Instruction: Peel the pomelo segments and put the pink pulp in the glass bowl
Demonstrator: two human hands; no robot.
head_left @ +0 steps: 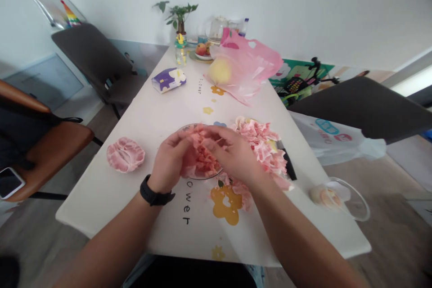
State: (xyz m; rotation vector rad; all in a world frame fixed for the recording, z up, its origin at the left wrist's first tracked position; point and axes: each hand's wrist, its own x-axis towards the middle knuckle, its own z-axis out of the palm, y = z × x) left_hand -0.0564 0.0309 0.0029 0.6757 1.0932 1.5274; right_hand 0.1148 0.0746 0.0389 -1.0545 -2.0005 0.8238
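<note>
Pulp (206,162) already in bowl (189,172); pink piece (197,137) pinched in narrowed fingers of left hand (169,158) and right hand (238,153); peelings (265,145) at 3 o'clock; pomelo half (125,155) still unpicked at 9 o'clock.

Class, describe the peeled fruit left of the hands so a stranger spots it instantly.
On the white table, find the left hand. Left of it, near the table's edge, lies the peeled fruit. Unlike the loose pink pulp in the bowl, it is one big, pale, rounded lump.
</note>
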